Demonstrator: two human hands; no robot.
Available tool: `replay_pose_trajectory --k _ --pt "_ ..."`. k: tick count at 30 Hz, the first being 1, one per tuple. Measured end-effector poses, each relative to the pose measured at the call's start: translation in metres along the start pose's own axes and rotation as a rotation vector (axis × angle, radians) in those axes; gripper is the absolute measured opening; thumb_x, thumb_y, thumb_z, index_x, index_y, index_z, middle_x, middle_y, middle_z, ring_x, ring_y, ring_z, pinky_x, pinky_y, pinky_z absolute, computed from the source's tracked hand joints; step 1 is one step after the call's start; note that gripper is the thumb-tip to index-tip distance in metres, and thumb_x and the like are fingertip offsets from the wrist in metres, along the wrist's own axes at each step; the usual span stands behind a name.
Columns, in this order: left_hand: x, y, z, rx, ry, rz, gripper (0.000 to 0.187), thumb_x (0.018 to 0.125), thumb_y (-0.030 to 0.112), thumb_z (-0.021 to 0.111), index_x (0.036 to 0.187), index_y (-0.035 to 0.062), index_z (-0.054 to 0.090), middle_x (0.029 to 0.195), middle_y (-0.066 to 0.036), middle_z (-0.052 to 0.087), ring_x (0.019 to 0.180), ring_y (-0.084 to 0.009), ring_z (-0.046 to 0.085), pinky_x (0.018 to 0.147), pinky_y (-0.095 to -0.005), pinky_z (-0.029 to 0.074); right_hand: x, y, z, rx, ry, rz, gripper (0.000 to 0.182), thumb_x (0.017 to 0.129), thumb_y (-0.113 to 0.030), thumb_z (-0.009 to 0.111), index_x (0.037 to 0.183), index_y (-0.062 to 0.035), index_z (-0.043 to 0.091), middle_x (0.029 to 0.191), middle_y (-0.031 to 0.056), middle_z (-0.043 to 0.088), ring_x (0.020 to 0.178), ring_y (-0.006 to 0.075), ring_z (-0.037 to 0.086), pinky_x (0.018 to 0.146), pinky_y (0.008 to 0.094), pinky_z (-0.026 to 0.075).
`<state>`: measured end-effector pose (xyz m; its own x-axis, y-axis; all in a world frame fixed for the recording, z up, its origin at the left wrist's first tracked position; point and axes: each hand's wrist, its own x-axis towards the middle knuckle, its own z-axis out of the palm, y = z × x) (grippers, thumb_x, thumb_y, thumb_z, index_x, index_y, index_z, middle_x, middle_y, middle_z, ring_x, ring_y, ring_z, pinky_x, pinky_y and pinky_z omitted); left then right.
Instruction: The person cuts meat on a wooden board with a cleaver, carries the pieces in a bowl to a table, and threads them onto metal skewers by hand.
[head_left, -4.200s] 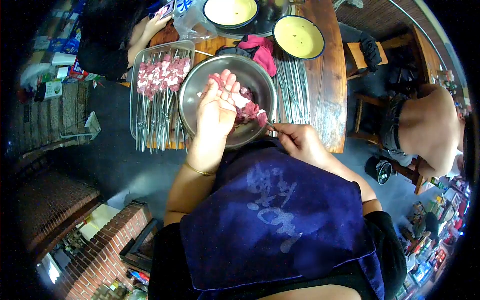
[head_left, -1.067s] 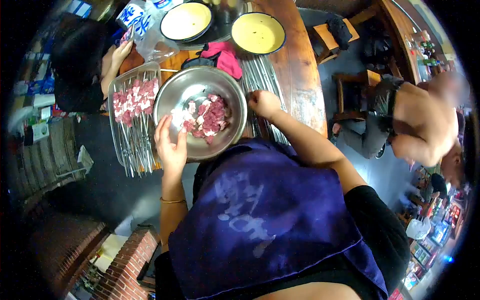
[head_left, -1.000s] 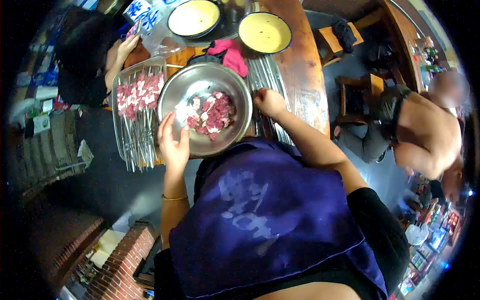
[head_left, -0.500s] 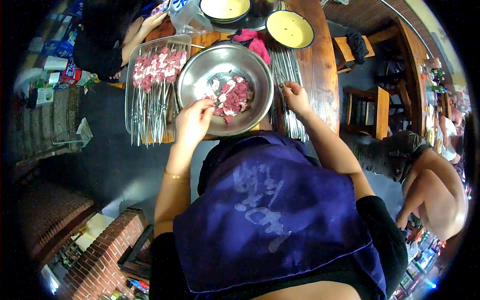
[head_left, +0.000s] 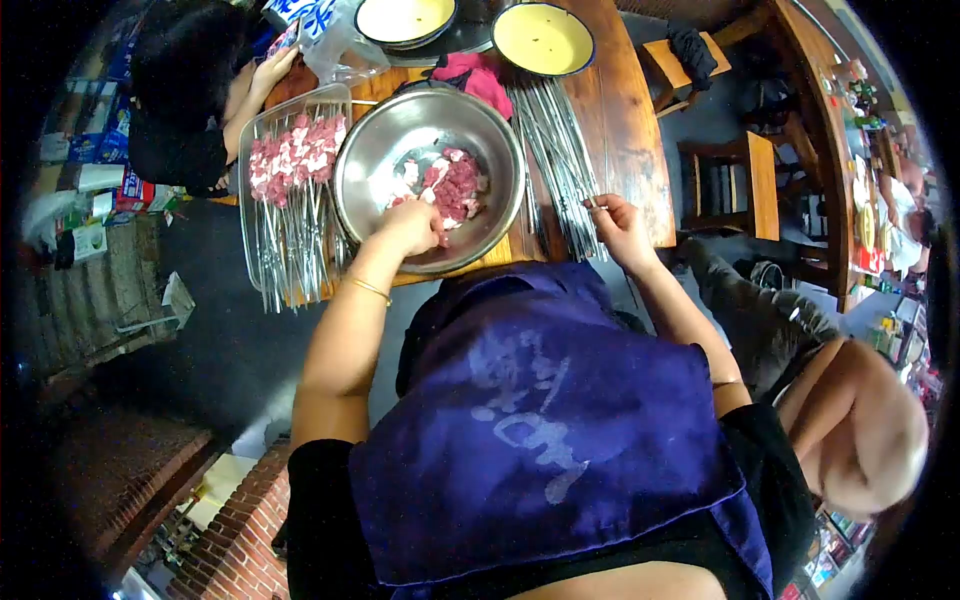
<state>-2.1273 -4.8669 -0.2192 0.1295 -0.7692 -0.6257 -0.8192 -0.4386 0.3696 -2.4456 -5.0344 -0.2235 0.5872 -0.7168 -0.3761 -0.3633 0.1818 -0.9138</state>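
Note:
A large steel bowl (head_left: 375, 150) holds a small heap of raw red and white meat pieces (head_left: 462, 185). Inside its near side is my left hand (head_left: 412, 228), fingers curled down, with a bit of meat at the fingertips. To the right of the bowl lies a bundle of flat metal skewers (head_left: 558, 150). At the near right edge of that bundle my right hand (head_left: 622, 228) is closed in a pinch on what looks like one thin skewer. Left of the bowl, a clear plastic tray (head_left: 247, 200) carries loaded meat skewers (head_left: 300, 160), their bare metal ends toward me.
Two enamel bowls of yellow liquid, one at the right (head_left: 543, 40) and one farther left (head_left: 405, 18), stand at the back beside a pink and black cloth (head_left: 475, 80). Another person's hand (head_left: 275, 72) is near a plastic bag (head_left: 345, 55). Someone sits at the right (head_left: 860, 420).
My left hand has moved lower in the bowl and curled downward. My right hand has slid toward me and to the skewers' right edge. The view has shifted slightly.

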Motion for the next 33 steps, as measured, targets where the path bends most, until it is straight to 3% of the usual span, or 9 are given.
replay_pose_trajectory --k 5,15,18,21,23,25,26,27,33 --pt "0.003 -0.028 0.0 0.052 0.289 -0.081 0.019 0.076 0.009 0.065 0.094 0.0106 0.071 0.09 -0.016 0.07 0.085 -0.0316 0.068 0.073 -0.0397 0.053 0.002 0.0 0.004 -0.016 -0.036 0.021 0.019 0.096 -0.01 0.055 0.109 -0.0006 0.064 0.067 -0.0041 0.052 0.057 0.0052 0.047 0.051 0.0225 0.04" --pt "-0.006 0.018 -0.014 0.378 0.068 -0.153 0.017 0.081 0.011 0.06 0.091 0.0082 0.074 0.099 -0.013 0.072 0.093 -0.0283 0.069 0.08 -0.0397 0.055 0.002 -0.034 0.006 -0.04 -0.091 -0.087 0.019 0.099 -0.011 0.052 0.111 -0.0016 0.063 0.069 -0.0073 0.048 0.057 0.0018 0.04 0.051 0.0196 0.034" --pt "0.006 -0.02 -0.01 -0.1 -0.046 -0.051 0.024 0.078 0.02 0.067 0.1 0.0096 0.07 0.1 -0.011 0.071 0.091 -0.0283 0.069 0.076 -0.0418 0.055 -0.012 -0.061 0.001 0.008 -0.147 -0.054 0.023 0.098 -0.01 0.051 0.116 -0.0014 0.062 0.066 -0.0078 0.047 0.054 0.0017 0.04 0.05 0.021 0.034" --pt "-0.011 -0.029 -0.006 -1.211 0.089 -0.01 0.024 0.083 0.015 0.061 0.105 0.006 0.066 0.102 -0.013 0.07 0.09 -0.0282 0.069 0.075 -0.0418 0.056 -0.027 -0.078 -0.002 0.003 -0.27 -0.016 0.025 0.098 -0.007 0.05 0.118 -0.0004 0.062 0.068 -0.0077 0.048 0.057 0.0017 0.042 0.051 0.022 0.036" --pt "-0.026 -0.015 -0.013 -1.622 0.15 0.132 0.023 0.089 0.013 0.053 0.109 0.005 0.062 0.103 -0.016 0.069 0.094 -0.0303 0.068 0.08 -0.044 0.056 -0.037 -0.085 0.0 -0.019 -0.393 -0.012 0.025 0.097 -0.005 0.049 0.117 0.0002 0.062 0.07 -0.0065 0.051 0.06 0.0025 0.045 0.054 0.0223 0.039" --pt "-0.037 0.0 -0.02 -1.925 0.168 0.303 0.021 0.091 0.014 0.052 0.109 0.0059 0.061 0.103 -0.017 0.068 0.096 -0.0296 0.067 0.084 -0.0449 0.055 -0.044 -0.099 0.006 -0.093 -0.501 -0.119 0.027 0.097 -0.003 0.046 0.121 0.0006 0.06 0.073 -0.0038 0.057 0.064 0.0029 0.051 0.06 0.02 0.043" --pt "-0.044 0.01 -0.025 -2.076 0.154 0.356 0.018 0.096 0.016 0.054 0.112 0.0076 0.058 0.105 -0.019 0.067 0.094 -0.0312 0.068 0.081 -0.0423 0.057 -0.045 -0.091 0.008 -0.055 -0.545 -0.1 0.027 0.096 -0.001 0.044 0.118 0.0028 0.06 0.089 0.0016 0.064 0.08 0.0041 0.056 0.072 0.021 0.047" --pt "-0.043 0.014 -0.022 -2.103 0.214 0.38 0.017 0.097 0.018 0.053 0.111 0.0082 0.058 0.104 -0.019 0.068 0.094 -0.0309 0.068 0.081 -0.043 0.056 -0.049 -0.1 0.007 -0.104 -0.587 -0.035 0.028 0.096 0.0 0.044 0.119 0.0044 0.06 0.102 0.0039 0.065 0.091 0.0051 0.056 0.081 0.0221 0.047" --pt "-0.044 0.035 -0.032 -2.343 0.442 0.413 0.015 0.098 0.022 0.057 0.101 0.0097 0.065 0.1 -0.01 0.069 0.098 -0.0266 0.066 0.091 -0.0432 0.054 -0.058 -0.124 0.015 -0.193 -0.565 -0.169 0.031 0.094 -0.003 0.05 0.122 0.0019 0.061 0.088 0.005 0.067 0.078 0.0064 0.056 0.072 0.0244 0.049"
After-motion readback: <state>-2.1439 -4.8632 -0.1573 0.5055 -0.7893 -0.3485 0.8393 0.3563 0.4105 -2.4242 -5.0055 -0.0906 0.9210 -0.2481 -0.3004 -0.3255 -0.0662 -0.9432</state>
